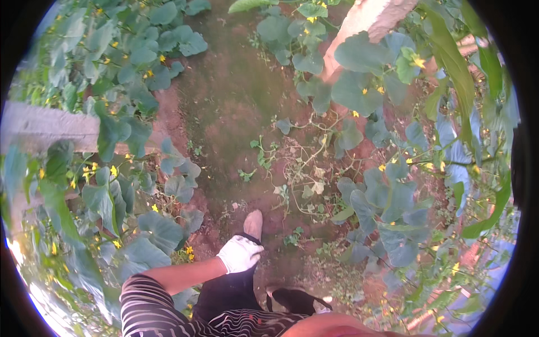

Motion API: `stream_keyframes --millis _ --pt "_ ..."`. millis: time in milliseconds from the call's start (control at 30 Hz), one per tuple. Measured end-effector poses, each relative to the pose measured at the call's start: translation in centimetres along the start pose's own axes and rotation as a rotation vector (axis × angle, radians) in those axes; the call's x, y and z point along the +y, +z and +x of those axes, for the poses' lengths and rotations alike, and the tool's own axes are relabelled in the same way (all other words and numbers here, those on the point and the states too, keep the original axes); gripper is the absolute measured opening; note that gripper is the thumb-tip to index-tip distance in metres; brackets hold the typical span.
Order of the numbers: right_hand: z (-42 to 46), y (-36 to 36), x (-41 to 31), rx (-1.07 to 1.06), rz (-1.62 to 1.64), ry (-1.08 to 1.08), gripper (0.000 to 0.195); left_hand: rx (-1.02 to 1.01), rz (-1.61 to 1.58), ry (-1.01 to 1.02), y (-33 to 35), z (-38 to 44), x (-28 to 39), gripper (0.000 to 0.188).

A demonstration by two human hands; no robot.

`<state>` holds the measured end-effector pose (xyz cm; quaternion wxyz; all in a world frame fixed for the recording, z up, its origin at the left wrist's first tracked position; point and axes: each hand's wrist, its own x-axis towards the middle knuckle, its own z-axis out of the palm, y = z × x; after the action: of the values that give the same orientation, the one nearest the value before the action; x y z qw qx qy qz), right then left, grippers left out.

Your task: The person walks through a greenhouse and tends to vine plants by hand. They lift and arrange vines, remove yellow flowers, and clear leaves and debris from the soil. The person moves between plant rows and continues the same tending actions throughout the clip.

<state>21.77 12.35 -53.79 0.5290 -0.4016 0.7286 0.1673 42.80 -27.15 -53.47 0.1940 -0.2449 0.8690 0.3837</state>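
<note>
My left hand [241, 254], in a white glove, hangs in front of my dark trouser leg [227, 292]. Its back faces up and the fingers point right, loosely curled; the palm side is hidden. Only a small white-gloved part of my right hand [322, 308] shows at the bottom, beside a dark form [290, 300] that may be my other trouser leg or something held. Just beyond the left glove, one light brown shoe [253, 224] stands on the soil path [227, 126]. Leafy vines with yellow flowers [162, 229] grow close to my left arm.
More broad-leaved vines [379, 193] line the right side. Withered stems [309, 168] spread onto the path. A pale beam-like post [349, 38] rises at the upper right, and a concrete-like beam [50, 126] lies at the left. Long green leaves [452, 67] hang close at the right.
</note>
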Motion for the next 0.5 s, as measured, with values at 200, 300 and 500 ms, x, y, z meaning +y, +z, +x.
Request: stream_keyframes --millis 200,300,500 --pt "-4.0 -4.4 -2.8 0.013 0.486 0.218 0.042 0.011 -0.237 -0.072 -0.6 0.2 -4.2 0.037" --pt "-4.5 -17.4 -13.5 0.238 0.557 0.174 0.037 0.024 -0.231 -0.161 -1.8 -0.1 -4.8 0.041" --pt "-2.1 -27.8 -19.4 0.261 0.648 -0.019 0.034 0.019 -0.216 -0.367 -4.2 0.3 -4.6 0.057"
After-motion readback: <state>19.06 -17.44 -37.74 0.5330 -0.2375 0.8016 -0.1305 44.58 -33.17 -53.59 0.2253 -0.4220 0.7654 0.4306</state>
